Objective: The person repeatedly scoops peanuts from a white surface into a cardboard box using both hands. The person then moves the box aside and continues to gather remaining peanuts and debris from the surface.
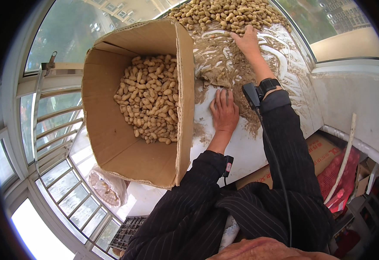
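Note:
My left hand (pixel 225 112) lies flat on the white surface (pixel 235 149), palm down with its fingers stretched out. Just beyond its fingertips is a crumpled, dirt-coloured lump (pixel 217 77); I cannot tell whether it is cloth or soil. Farther off, my right hand (pixel 247 43) reaches to the near edge of a heap of unshelled peanuts (pixel 230 13). Its thumb and forefinger are apart, and the other fingers are partly hidden. Loose brown soil (pixel 241 69) is smeared between the two hands. Left of them, a large open cardboard box (pixel 107 143) contains many more peanuts (pixel 150 97).
Windows flank the surface, with a metal railing (pixel 57 123) at the left. Below the box is a clear plastic bag (pixel 107 186). To the right are a pale stick (pixel 343 156), a red mesh bag (pixel 339 177) and a flat carton (pixel 319 151). A cable (pixel 276 162) runs along my right arm.

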Demonstrator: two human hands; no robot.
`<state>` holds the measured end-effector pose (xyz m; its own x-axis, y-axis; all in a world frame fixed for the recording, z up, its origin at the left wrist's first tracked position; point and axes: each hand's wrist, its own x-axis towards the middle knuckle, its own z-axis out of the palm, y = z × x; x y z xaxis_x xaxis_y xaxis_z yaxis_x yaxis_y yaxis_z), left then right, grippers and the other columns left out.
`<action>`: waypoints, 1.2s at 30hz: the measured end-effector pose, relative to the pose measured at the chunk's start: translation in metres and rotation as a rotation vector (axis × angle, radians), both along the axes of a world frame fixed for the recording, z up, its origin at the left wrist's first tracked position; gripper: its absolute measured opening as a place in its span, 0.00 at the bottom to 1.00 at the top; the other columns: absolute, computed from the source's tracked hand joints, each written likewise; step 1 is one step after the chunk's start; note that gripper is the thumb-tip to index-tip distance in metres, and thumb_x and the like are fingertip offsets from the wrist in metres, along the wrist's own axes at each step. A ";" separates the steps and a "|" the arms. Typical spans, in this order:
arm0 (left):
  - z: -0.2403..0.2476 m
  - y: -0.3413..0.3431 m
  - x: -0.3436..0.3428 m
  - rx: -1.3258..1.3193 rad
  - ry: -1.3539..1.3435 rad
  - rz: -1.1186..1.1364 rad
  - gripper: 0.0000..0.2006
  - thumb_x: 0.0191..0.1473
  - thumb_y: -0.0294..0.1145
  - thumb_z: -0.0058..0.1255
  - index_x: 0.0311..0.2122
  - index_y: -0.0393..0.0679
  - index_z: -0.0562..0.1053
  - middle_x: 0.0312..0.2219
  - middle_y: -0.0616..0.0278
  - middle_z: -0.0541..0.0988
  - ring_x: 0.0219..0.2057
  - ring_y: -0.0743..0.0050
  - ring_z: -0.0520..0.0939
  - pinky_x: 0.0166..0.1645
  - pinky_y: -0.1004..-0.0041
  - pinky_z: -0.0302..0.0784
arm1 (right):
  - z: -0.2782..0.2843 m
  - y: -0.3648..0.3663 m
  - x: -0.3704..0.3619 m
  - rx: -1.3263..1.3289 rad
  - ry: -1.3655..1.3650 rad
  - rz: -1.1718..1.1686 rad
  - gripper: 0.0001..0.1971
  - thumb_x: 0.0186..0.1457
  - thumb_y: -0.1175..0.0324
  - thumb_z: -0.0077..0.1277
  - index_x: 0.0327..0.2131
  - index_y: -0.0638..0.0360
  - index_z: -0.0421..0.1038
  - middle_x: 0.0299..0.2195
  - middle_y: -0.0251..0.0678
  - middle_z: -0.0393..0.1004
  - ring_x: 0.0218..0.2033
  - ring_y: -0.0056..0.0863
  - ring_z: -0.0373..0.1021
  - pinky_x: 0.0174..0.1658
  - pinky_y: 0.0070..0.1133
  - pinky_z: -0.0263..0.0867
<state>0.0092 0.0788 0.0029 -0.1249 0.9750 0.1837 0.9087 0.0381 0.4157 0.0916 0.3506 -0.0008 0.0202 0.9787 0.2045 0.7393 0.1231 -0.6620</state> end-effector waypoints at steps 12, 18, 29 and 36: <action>0.000 -0.003 -0.003 -0.073 0.075 -0.040 0.24 0.54 0.34 0.47 0.57 0.41 0.63 0.58 0.52 0.62 0.65 0.54 0.57 0.62 0.56 0.53 | 0.013 0.014 -0.061 -0.060 -0.473 -0.128 0.33 0.61 0.43 0.44 0.55 0.64 0.56 0.51 0.52 0.60 0.40 0.50 0.71 0.33 0.36 0.74; 0.001 -0.002 -0.002 -0.049 0.079 -0.037 0.22 0.53 0.33 0.48 0.54 0.40 0.65 0.57 0.52 0.63 0.64 0.52 0.58 0.62 0.55 0.53 | 0.010 0.019 -0.067 -0.002 -0.498 -0.137 0.29 0.60 0.46 0.44 0.54 0.60 0.58 0.47 0.51 0.61 0.43 0.48 0.70 0.35 0.38 0.75; 0.000 -0.002 -0.001 -0.011 0.059 -0.036 0.20 0.53 0.32 0.49 0.52 0.40 0.66 0.56 0.51 0.65 0.63 0.51 0.60 0.61 0.55 0.53 | 0.001 0.022 -0.065 0.138 -0.477 -0.077 0.19 0.58 0.52 0.48 0.46 0.53 0.65 0.43 0.43 0.63 0.39 0.39 0.72 0.31 0.35 0.76; 0.005 -0.002 -0.002 -0.062 0.082 -0.049 0.24 0.54 0.33 0.48 0.56 0.39 0.64 0.57 0.51 0.63 0.64 0.52 0.58 0.62 0.56 0.51 | -0.007 0.028 -0.066 0.296 -0.477 -0.079 0.17 0.56 0.54 0.52 0.44 0.53 0.68 0.43 0.43 0.63 0.34 0.40 0.74 0.28 0.34 0.77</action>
<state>0.0071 0.0768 0.0077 -0.0640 0.9894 0.1302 0.9409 0.0164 0.3382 0.0254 0.3785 -0.0079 -0.0708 0.8776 0.4742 0.9627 0.1845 -0.1978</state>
